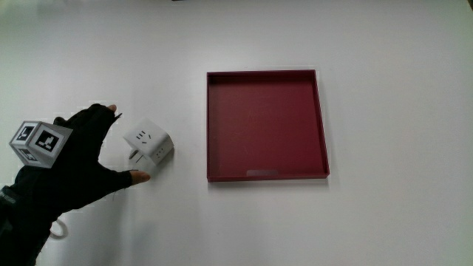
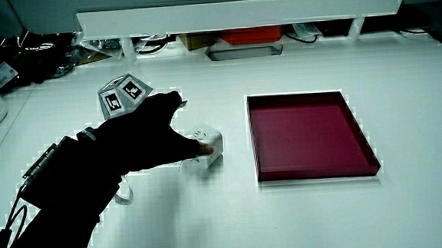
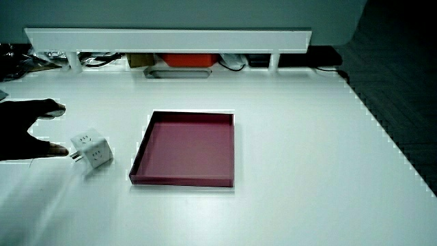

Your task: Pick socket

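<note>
A white cube-shaped socket [image 1: 148, 147] [image 2: 207, 143] [image 3: 90, 149] lies on the white table beside a dark red tray [image 1: 323, 140] [image 2: 315, 170] [image 3: 181, 179]. The gloved hand [image 1: 81, 159] [image 2: 156, 136] [image 3: 31, 133] is at the socket, on the side away from the tray. Its fingers are spread around the cube: the thumb tip touches the socket's near corner, and the forefinger reaches past its farther edge. The socket still rests on the table. A patterned cube [image 1: 41, 142] [image 2: 122, 96] sits on the back of the hand.
The red tray holds nothing. A low white partition [image 2: 237, 14] [image 3: 171, 37] with clutter under it runs along the table's edge farthest from the person. A thin white loop [image 1: 58, 230] lies by the forearm.
</note>
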Demonstrator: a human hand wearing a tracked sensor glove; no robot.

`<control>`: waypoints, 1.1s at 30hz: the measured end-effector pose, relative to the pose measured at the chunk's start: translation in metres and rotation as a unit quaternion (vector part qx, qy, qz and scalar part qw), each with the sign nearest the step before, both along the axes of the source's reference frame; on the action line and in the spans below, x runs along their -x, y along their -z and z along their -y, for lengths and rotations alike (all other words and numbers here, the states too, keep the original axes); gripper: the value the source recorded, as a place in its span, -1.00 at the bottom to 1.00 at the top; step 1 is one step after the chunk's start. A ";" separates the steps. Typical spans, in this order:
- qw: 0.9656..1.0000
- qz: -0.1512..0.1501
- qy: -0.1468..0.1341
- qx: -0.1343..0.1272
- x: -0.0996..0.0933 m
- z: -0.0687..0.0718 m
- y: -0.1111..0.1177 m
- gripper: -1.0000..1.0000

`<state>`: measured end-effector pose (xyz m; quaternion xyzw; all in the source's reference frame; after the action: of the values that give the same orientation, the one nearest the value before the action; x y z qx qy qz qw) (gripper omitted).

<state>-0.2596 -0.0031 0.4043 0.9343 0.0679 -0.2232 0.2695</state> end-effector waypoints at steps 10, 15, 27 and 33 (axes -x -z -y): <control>0.999 -0.017 0.024 0.019 0.000 0.006 -0.038 0.00; 0.998 -0.021 0.037 0.039 -0.003 0.011 -0.053 0.00; 0.997 0.008 0.046 0.057 -0.015 0.014 -0.078 0.00; 0.996 0.010 0.055 0.075 -0.014 0.015 -0.094 0.00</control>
<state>-0.2456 -0.0176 0.4980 0.9157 -0.0034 -0.2333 0.3271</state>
